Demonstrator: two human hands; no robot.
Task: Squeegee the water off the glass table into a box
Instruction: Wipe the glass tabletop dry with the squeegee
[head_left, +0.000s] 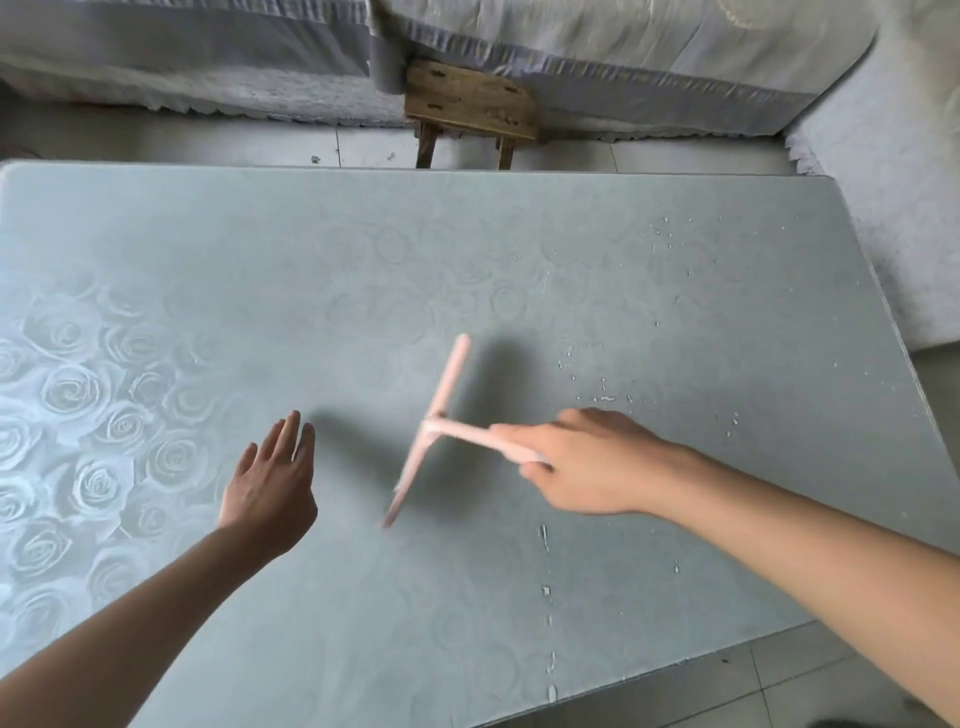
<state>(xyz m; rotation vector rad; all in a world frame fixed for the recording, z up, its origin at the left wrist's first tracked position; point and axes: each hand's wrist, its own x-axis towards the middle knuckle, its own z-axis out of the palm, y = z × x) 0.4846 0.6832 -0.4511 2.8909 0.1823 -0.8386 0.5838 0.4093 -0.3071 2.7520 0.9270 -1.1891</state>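
The right hand (587, 462) grips the handle of the pink squeegee (447, 387), whose blade stands near the middle of the glass table (260, 249). Blur prevents confirming contact with the glass. The left hand (270, 483) hovers beside it, fingers straight, holding nothing. Water droplets (605, 399) lie scattered right of the blade, with a trail of drops (545, 538) toward the near edge. No box is in view. Recommendation: seat the whole blade edge behind the drops, press evenly, and draw one unbroken stroke to the edge where the box waits.
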